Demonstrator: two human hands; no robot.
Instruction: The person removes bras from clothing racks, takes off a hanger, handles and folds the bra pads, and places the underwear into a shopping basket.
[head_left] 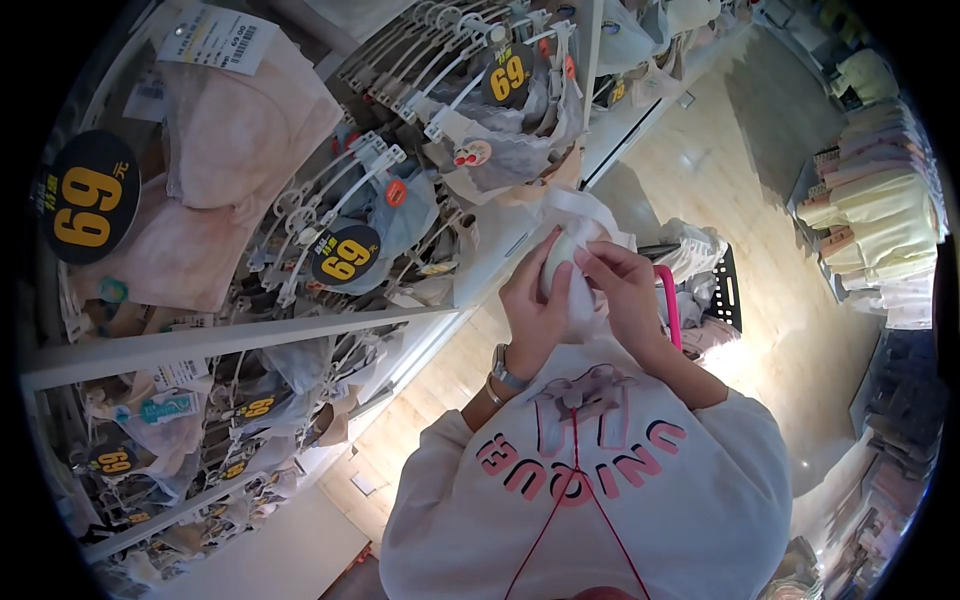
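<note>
In front of my chest, both hands are on a bunched white garment with a pale, rounded, cup-like part; folds hide its exact kind. My left hand, with a watch at the wrist, wraps round its left side, fingers curled and thumb up. On the other side my right hand pinches the cloth between thumb and fingers. The lower end of the garment hangs down towards my white sweatshirt.
Racks of bras on white hangers fill the left, with round black price tags and a white shelf rail. Beyond my hands stands a black basket with a pink handle and clothes inside. Folded garments line the right.
</note>
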